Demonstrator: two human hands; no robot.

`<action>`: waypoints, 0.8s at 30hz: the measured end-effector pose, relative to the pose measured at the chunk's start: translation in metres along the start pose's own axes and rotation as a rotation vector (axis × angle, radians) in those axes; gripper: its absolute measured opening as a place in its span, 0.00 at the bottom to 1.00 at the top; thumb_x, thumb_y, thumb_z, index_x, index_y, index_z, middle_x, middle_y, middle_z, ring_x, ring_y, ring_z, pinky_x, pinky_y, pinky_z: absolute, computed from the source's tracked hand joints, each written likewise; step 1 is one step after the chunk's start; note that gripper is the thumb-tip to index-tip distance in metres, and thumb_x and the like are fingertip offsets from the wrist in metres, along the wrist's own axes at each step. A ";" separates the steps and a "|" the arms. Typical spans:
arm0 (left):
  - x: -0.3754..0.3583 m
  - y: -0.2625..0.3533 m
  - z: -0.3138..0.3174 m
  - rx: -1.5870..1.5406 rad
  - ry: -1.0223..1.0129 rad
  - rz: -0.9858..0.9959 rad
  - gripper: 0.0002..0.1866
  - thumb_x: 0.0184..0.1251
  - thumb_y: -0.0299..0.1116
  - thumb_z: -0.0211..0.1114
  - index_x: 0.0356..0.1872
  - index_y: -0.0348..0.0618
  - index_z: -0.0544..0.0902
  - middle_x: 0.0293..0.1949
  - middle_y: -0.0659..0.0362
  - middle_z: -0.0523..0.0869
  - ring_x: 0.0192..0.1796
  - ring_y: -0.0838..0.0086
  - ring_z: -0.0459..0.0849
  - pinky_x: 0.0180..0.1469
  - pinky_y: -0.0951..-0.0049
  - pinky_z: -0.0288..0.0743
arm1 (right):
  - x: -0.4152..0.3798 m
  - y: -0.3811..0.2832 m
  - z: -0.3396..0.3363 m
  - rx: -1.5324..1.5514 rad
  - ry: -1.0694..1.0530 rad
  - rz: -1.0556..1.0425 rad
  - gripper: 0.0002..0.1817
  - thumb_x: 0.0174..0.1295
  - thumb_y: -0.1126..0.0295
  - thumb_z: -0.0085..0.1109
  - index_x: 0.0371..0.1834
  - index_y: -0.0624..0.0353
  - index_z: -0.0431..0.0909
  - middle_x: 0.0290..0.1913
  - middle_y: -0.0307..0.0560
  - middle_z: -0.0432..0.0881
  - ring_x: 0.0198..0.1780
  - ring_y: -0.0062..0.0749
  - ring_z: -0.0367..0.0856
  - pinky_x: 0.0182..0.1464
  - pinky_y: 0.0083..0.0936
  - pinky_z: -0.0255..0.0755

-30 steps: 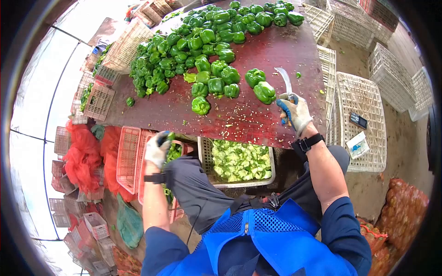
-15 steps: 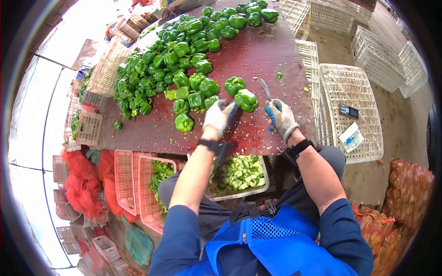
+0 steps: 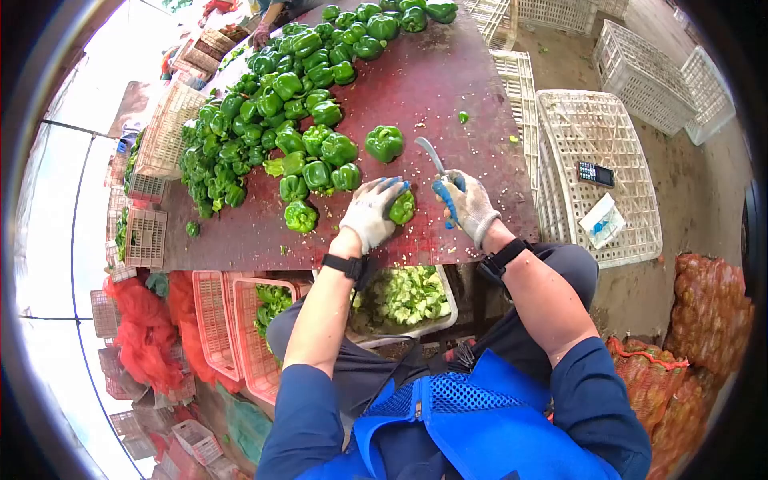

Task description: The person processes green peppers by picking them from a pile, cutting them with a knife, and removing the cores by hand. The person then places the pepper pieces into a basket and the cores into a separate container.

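My left hand, in a white work glove with blue fingertips, is closed around a green bell pepper near the table's front edge. Most of that pepper's left side is hidden by the glove. To its right, my right hand, gloved the same way, grips a knife with a curved blade pointing up and away from me. Another bell pepper sits alone just beyond my left hand. A large heap of green peppers spreads over the left and far side of the dark red table.
Below the table edge, a white crate holds pale green cuttings, beside pink crates. At right, an upturned white crate carries a phone and a small packet. Full mesh sacks stand lower right. A person's hand shows at the far end.
My left hand has closed on the nearer pepper and drawn it toward me and left. My right hand keeps the knife. The view has shifted slightly.
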State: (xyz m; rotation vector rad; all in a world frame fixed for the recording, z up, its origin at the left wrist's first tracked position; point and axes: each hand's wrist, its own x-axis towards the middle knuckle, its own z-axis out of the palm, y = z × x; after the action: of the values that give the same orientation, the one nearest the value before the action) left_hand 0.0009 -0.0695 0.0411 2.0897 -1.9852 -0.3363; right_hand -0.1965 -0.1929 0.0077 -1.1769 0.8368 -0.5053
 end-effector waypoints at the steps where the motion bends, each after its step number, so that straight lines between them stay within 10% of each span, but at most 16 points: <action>1: -0.009 -0.004 0.005 -0.011 0.027 0.011 0.39 0.48 0.30 0.72 0.69 0.51 0.74 0.69 0.52 0.76 0.73 0.54 0.69 0.76 0.58 0.61 | -0.002 -0.001 0.002 -0.015 -0.040 0.032 0.14 0.70 0.60 0.60 0.51 0.57 0.78 0.30 0.37 0.80 0.20 0.17 0.74 0.20 0.21 0.71; 5: -0.032 -0.006 0.042 -0.836 0.282 -0.253 0.34 0.60 0.31 0.71 0.69 0.39 0.74 0.72 0.43 0.71 0.77 0.55 0.65 0.76 0.63 0.61 | -0.017 -0.005 0.014 -0.017 -0.117 0.108 0.17 0.72 0.56 0.57 0.51 0.58 0.81 0.27 0.37 0.80 0.21 0.22 0.76 0.21 0.24 0.72; 9: -0.033 0.022 0.051 -0.742 0.515 -0.580 0.37 0.58 0.31 0.77 0.70 0.37 0.74 0.62 0.50 0.80 0.62 0.66 0.79 0.66 0.67 0.72 | -0.017 0.011 0.018 -0.093 -0.165 0.097 0.20 0.73 0.53 0.55 0.55 0.57 0.80 0.29 0.41 0.83 0.22 0.23 0.77 0.24 0.27 0.73; 16: -0.029 0.003 0.074 -0.733 0.625 -0.409 0.27 0.48 0.21 0.80 0.51 0.36 0.80 0.51 0.56 0.85 0.50 0.72 0.84 0.58 0.70 0.78 | -0.006 0.034 0.015 -0.479 -0.169 -0.184 0.19 0.75 0.58 0.50 0.58 0.61 0.78 0.44 0.58 0.87 0.47 0.49 0.87 0.50 0.39 0.78; 24: -0.031 0.025 0.065 -1.030 0.659 -0.420 0.30 0.49 0.20 0.78 0.57 0.35 0.79 0.53 0.56 0.84 0.53 0.72 0.82 0.61 0.69 0.76 | -0.014 0.016 0.018 -0.627 -0.245 -0.265 0.21 0.75 0.60 0.51 0.63 0.62 0.75 0.54 0.64 0.84 0.58 0.58 0.81 0.59 0.43 0.76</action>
State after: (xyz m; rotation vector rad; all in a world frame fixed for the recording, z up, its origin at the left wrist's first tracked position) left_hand -0.0457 -0.0406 -0.0124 1.5645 -0.7122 -0.5093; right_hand -0.1915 -0.1664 -0.0009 -1.9025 0.6427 -0.3052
